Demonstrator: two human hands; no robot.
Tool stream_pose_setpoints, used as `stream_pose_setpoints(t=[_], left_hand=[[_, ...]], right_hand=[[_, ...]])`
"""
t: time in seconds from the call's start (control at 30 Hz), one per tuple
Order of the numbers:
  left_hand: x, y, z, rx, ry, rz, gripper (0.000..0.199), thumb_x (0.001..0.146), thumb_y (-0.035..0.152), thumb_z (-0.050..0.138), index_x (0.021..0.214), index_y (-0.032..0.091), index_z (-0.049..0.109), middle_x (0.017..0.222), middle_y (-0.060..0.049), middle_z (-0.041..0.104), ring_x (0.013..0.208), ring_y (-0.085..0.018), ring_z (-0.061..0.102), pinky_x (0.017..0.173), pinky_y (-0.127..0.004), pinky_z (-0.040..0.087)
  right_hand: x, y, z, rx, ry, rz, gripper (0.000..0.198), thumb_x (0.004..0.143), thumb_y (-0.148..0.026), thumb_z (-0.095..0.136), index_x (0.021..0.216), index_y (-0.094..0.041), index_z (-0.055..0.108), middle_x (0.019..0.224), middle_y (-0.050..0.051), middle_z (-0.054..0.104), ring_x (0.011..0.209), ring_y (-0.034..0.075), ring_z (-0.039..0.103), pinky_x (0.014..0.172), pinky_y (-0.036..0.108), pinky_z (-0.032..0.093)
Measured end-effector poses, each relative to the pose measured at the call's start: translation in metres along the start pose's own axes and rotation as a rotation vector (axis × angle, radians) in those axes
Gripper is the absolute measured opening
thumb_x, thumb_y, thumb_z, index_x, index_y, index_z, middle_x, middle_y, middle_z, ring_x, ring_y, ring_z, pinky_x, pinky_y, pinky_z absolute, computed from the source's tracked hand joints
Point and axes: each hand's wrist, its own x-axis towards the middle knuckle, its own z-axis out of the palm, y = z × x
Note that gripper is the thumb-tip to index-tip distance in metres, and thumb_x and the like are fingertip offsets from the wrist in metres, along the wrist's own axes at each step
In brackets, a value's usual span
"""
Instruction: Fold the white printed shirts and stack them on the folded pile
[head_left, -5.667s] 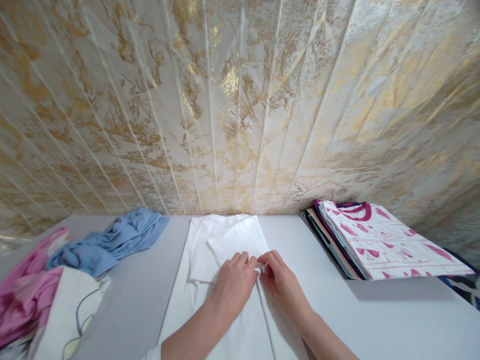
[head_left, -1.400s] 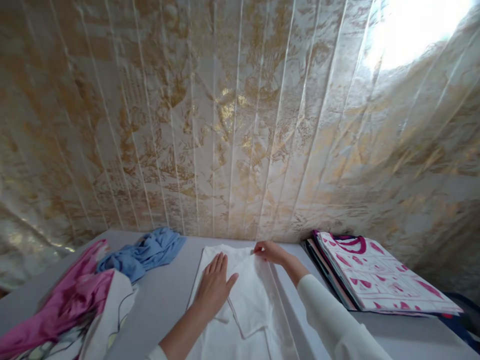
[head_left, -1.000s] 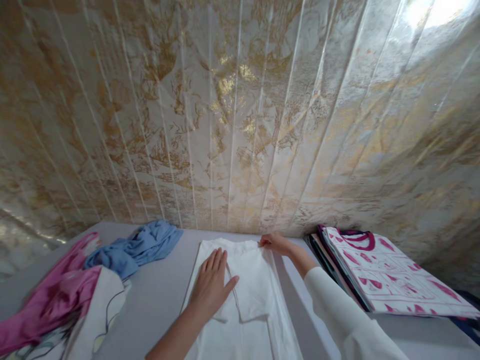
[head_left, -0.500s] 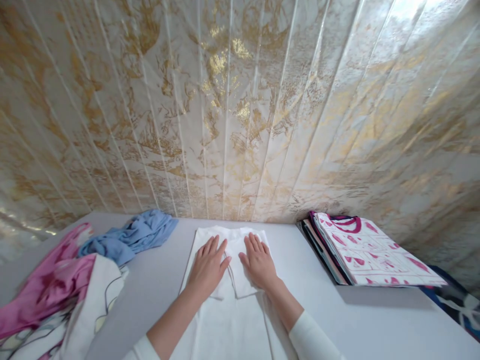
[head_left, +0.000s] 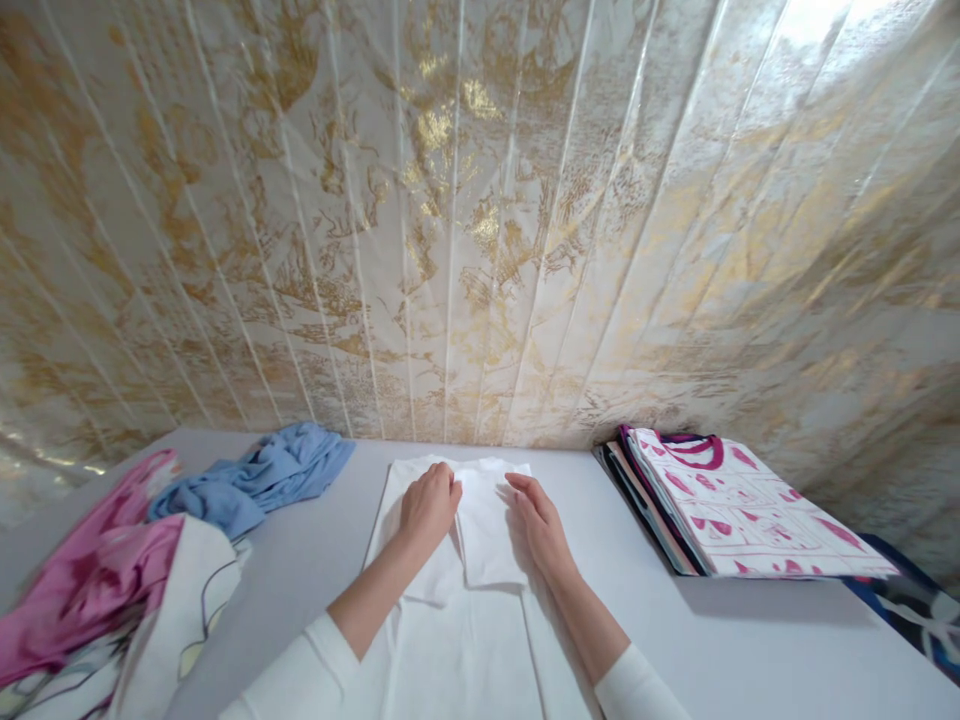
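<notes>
The white garment (head_left: 465,650), partly folded, lies on the tabletop (head_left: 300,560). Left of this garment is a pink cloth (head_left: 97,575). The left hand (head_left: 430,505) has bent fingers on the garment's far part; I cannot tell if they pinch it. The right hand (head_left: 541,525), half wide, is at its right edge. Right of the garment is a folded stack (head_left: 757,520); left and farther, a blue cloth (head_left: 255,480). Behind it rises a gold-patterned covering (head_left: 480,250).
</notes>
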Motion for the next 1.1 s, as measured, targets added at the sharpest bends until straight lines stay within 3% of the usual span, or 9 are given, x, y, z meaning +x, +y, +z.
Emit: stream_pose_setpoints(t=[0.13,0.27,0.37,0.53,0.73,0.83,0.93,1.03,1.1], left_hand=[[0.003,0.005,-0.001,0.013,-0.064,-0.036,0.017,0.096,0.022,0.045,0.111,0.016,0.053,0.088,-0.008,0.071,0.086,-0.023,0.069,0.072,-0.031,0.045],[0.000,0.007,0.000,0.029,-0.074,-0.064,0.031,0.094,0.019,0.049,0.124,0.012,0.044,0.093,-0.013,0.072,0.091,-0.026,0.069,0.073,-0.031,0.047],[-0.001,0.007,0.000,0.031,-0.065,-0.070,0.038,0.094,0.017,0.047,0.131,0.010,0.039,0.098,-0.015,0.071,0.095,-0.026,0.069,0.074,-0.031,0.048],[-0.002,0.004,0.001,0.014,-0.055,-0.059,0.040,0.095,0.015,0.045,0.134,0.012,0.037,0.100,-0.014,0.071,0.096,-0.024,0.069,0.074,-0.030,0.048],[-0.002,0.000,0.009,-0.006,-0.038,-0.045,0.034,0.096,0.016,0.042,0.129,0.020,0.041,0.098,-0.008,0.072,0.093,-0.022,0.069,0.072,-0.028,0.046],[0.000,-0.002,0.011,-0.015,-0.024,-0.039,0.027,0.097,0.017,0.042,0.123,0.021,0.044,0.092,-0.006,0.071,0.088,-0.023,0.069,0.071,-0.029,0.046],[-0.004,-0.003,0.006,-0.029,-0.004,-0.001,0.024,0.095,0.013,0.042,0.118,0.020,0.045,0.097,-0.006,0.068,0.088,-0.023,0.067,0.072,-0.031,0.047],[-0.022,0.001,-0.003,-0.049,0.025,0.107,0.022,0.090,0.010,0.047,0.110,0.020,0.048,0.114,-0.008,0.059,0.104,-0.023,0.059,0.085,-0.033,0.045],[-0.042,0.008,-0.006,-0.072,0.007,0.222,0.019,0.086,0.013,0.055,0.102,0.022,0.050,0.113,-0.005,0.055,0.107,-0.021,0.055,0.089,-0.032,0.044]], right_hand=[[-0.001,0.002,0.005,-0.014,-0.046,-0.059,0.043,0.091,-0.015,0.033,0.126,-0.020,0.057,0.133,0.009,0.058,0.128,0.020,0.050,0.106,0.038,0.041],[-0.004,-0.006,0.016,-0.361,-0.173,-0.173,0.043,0.092,-0.020,0.042,0.134,-0.020,0.053,0.147,0.009,0.046,0.141,0.026,0.033,0.113,0.046,0.030],[-0.007,-0.013,0.020,-0.557,-0.210,-0.170,0.049,0.095,-0.031,0.045,0.142,-0.019,0.045,0.152,0.010,0.036,0.143,0.028,0.028,0.114,0.048,0.026],[-0.006,-0.007,0.020,-0.518,-0.182,-0.152,0.055,0.094,-0.040,0.046,0.144,-0.015,0.042,0.153,0.013,0.034,0.143,0.030,0.025,0.114,0.048,0.026],[-0.002,0.008,0.013,-0.303,-0.082,-0.073,0.048,0.096,-0.025,0.034,0.143,-0.020,0.040,0.144,0.010,0.050,0.133,0.022,0.045,0.108,0.041,0.038],[-0.004,0.001,0.015,-0.377,-0.163,-0.129,0.047,0.093,-0.022,0.039,0.140,-0.022,0.046,0.147,0.008,0.047,0.137,0.023,0.039,0.111,0.043,0.032],[-0.006,-0.009,0.020,-0.518,-0.202,-0.153,0.048,0.095,-0.032,0.043,0.142,-0.022,0.045,0.153,0.008,0.036,0.142,0.027,0.029,0.114,0.048,0.024],[-0.006,-0.011,0.023,-0.591,-0.223,-0.150,0.051,0.096,-0.037,0.042,0.144,-0.020,0.041,0.154,0.009,0.033,0.143,0.028,0.027,0.114,0.049,0.023],[-0.005,-0.007,0.021,-0.521,-0.213,-0.158,0.050,0.096,-0.036,0.042,0.143,-0.019,0.043,0.153,0.009,0.035,0.143,0.028,0.028,0.114,0.049,0.024]])
